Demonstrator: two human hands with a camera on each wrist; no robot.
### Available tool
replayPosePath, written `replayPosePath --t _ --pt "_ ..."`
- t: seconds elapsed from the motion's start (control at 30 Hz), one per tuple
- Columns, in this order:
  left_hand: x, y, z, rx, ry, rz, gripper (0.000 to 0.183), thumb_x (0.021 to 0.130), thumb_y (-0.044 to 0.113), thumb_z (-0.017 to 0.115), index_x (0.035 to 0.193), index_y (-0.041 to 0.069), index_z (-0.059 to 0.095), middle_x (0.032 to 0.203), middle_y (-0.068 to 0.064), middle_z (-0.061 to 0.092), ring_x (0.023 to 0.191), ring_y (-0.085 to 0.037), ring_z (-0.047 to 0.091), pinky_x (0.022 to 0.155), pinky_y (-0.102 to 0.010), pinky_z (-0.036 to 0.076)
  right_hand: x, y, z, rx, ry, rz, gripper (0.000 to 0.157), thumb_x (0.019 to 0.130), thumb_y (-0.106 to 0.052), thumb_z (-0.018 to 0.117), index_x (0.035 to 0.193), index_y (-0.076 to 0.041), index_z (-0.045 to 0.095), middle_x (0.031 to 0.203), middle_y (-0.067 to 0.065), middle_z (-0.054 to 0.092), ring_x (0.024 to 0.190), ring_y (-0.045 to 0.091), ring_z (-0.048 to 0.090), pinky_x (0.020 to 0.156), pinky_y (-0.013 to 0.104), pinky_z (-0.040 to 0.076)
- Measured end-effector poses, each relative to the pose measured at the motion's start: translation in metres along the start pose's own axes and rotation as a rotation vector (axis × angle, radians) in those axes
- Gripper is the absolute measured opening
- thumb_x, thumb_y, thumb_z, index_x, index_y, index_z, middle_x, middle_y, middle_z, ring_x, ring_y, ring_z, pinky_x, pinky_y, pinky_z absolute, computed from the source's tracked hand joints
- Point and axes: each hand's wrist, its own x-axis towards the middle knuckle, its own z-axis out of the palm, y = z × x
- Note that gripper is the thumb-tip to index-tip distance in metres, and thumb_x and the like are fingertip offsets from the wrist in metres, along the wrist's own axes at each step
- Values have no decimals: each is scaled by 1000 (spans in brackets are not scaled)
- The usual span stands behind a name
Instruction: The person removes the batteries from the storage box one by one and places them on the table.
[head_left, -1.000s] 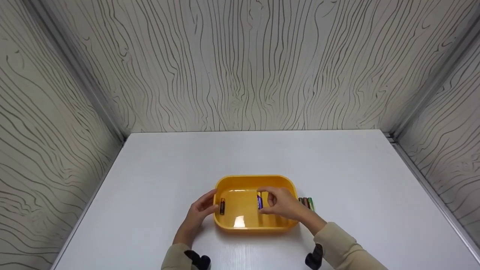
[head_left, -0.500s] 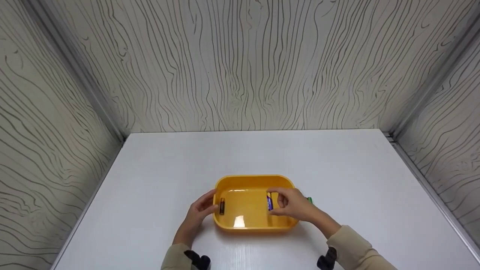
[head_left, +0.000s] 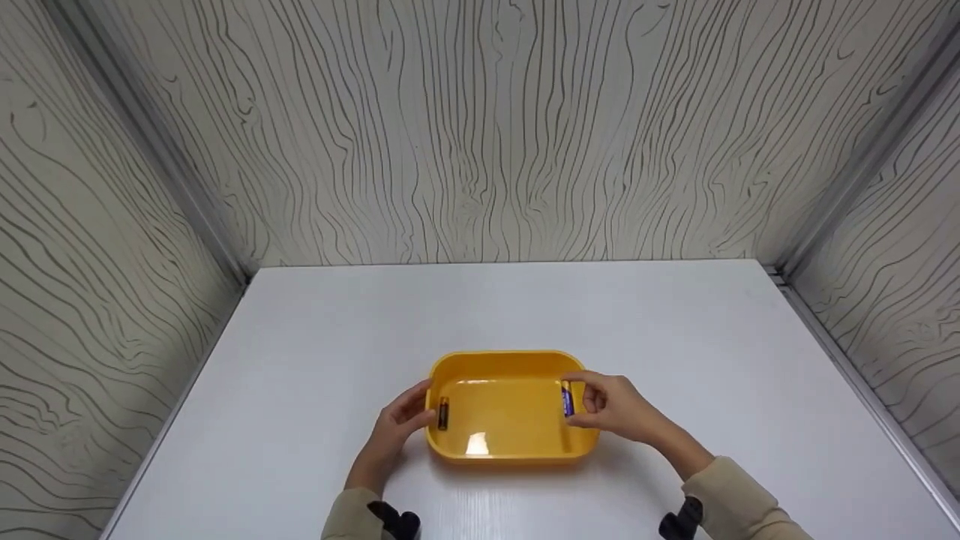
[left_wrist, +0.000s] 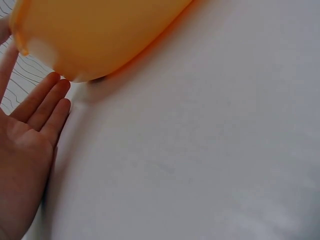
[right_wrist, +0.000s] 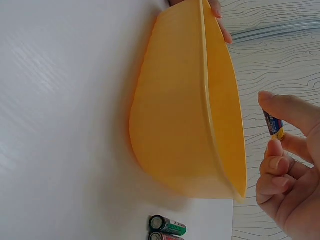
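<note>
A yellow plastic tray with rounded corners stands on the white table. At its left end my left hand holds the rim, thumb over the inside and fingers along the outer wall. Three of its fingers look straight in the left wrist view. My right hand pinches a blue and yellow battery by its ends between thumb and a fingertip, raised over the tray's right side. A dark battery with an orange end lies inside by the left wall.
Outside the tray, a green battery and a red one lie side by side on the table in the right wrist view. Wood-patterned panels rise at the back and sides of the table.
My right hand has moved rightward across the tray with the blue and yellow battery. It now hides the batteries right of the tray in the head view. The left hand has stayed put.
</note>
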Motion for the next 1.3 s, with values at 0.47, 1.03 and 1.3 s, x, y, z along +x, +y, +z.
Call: replayPosePath --t 0.47,1.03,1.3 --pt "1 1 0 -11 -2 8 60 91 29 66 145 17 44 151 -7 46 138 -23 46 118 -37 37 -15 26 -21 -11 62 43 58 80 -24 77 127 1 56 74 0 55 61 -3 43 55 13 42" --pt "0 -1 0 -13 -14 37 58 92 26 65 145 15 44 150 -9 46 133 -17 51 114 -29 41 -28 55 -36 -42 129 91 58 79 -26 78 127 -1 57 74 0 54 61 -3 42 52 14 40" --pt "-1 0 -1 -18 -19 20 58 92 28 65 145 18 44 151 -7 46 134 -18 49 116 -32 39 -36 73 -38 -49 139 140 60 79 -26 78 129 1 56 74 0 54 61 -2 42 53 13 39"
